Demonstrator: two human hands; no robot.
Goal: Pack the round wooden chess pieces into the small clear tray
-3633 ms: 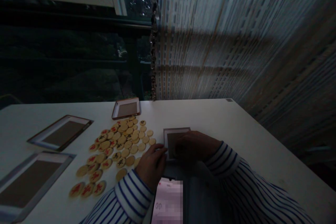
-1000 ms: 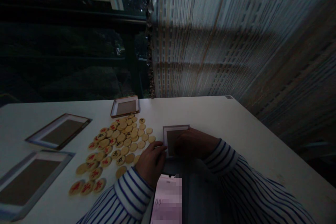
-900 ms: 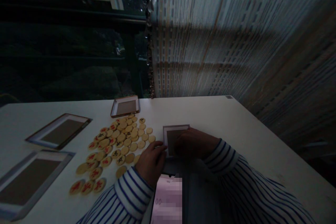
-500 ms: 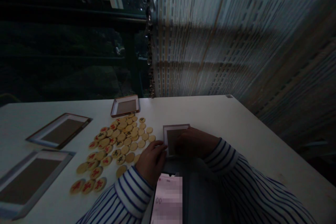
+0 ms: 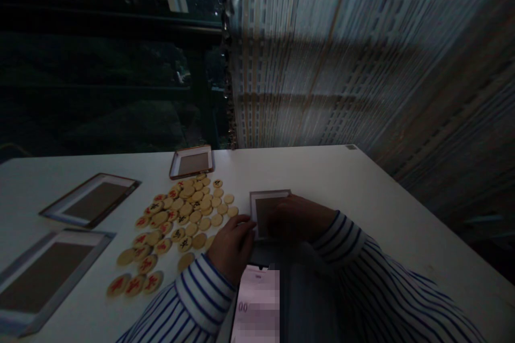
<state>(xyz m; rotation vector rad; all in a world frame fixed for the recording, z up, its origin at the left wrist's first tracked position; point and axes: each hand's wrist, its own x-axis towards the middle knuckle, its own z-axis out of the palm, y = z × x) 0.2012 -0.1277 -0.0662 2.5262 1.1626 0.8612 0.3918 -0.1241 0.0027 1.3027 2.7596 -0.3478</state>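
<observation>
My left hand is closed at the left edge of a small shallow tray with a pale rim and a brown inside. Its fingertips touch the rim. My right hand lies over the right part of the same tray, fingers curled down. Whatever those fingers hold, if anything, is hidden beneath the hand and in shadow. Just left of my left hand spreads a loose heap of round wooden xiangqi pieces. Some show red characters, some black, and many are plain side up.
Three more shallow trays stand on the white table: one at the back, one at the left, one at the near left. A phone with a lit screen is below my hands. A string curtain hangs behind.
</observation>
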